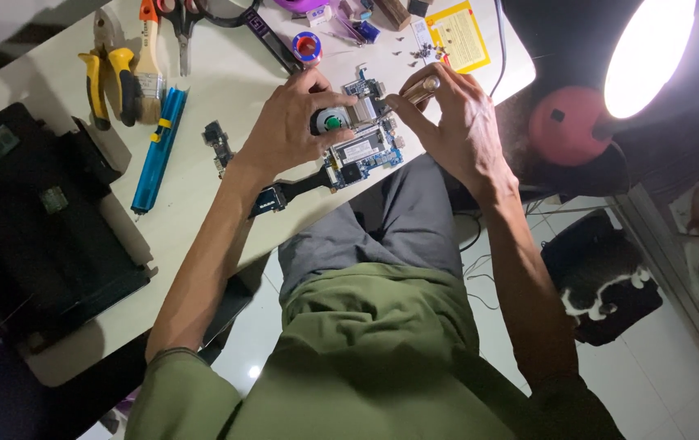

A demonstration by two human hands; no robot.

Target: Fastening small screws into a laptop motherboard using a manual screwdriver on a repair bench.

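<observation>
A small blue circuit board [363,149] with a round fan [331,122] lies near the white table's front edge. My left hand [288,126] rests on the board, fingers spread over the fan and pressing it down. My right hand [447,114] pinches a thin screwdriver with a brass-coloured handle [424,88], its tip pointing down at the board's right part. A black flat cable with a connector [272,198] runs off the board toward me.
Yellow-handled pliers [109,77], a brush [149,57], a blue bar tool [158,147], scissors [183,24], a tape roll [307,46], small screws [424,52] and a yellow sheet [459,34] lie on the table [227,90]. Black laptop case [31,220] left. Bright lamp [647,53] right.
</observation>
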